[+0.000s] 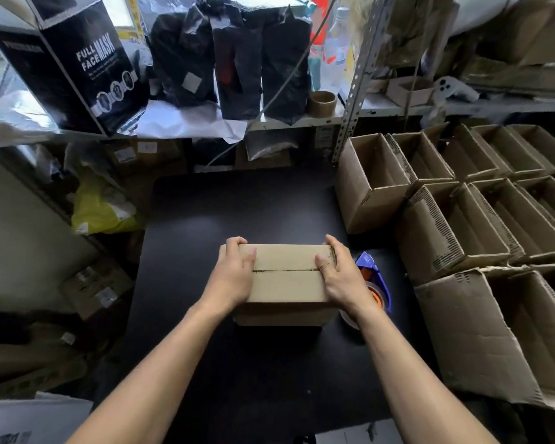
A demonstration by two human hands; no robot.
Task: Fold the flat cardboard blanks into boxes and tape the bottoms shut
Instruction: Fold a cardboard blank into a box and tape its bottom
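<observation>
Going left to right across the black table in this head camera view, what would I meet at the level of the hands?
Left hand → cardboard box with its flaps folded shut, seam not yet taped → right hand → blue tape dispenser → open folded boxes stacked at the right.

I am in a packing and stock room, the back room of a small shipping business. My black worktop point(237, 213) sits hemmed in by goods. To my right, made-up cardboard boxes point(455, 200) stand open in crowded rows, and a blue tape dispenser point(370, 267) lies beside them. A slotted metal shelf point(302, 121) ahead carries black plastic parcels point(237, 59), a boxed "FULL FACE MASK" carton point(87, 68) and a spent tape core point(322, 103). Labelled cartons point(96, 290) and a yellow mailer bag point(100, 206) pile up on my left.
</observation>
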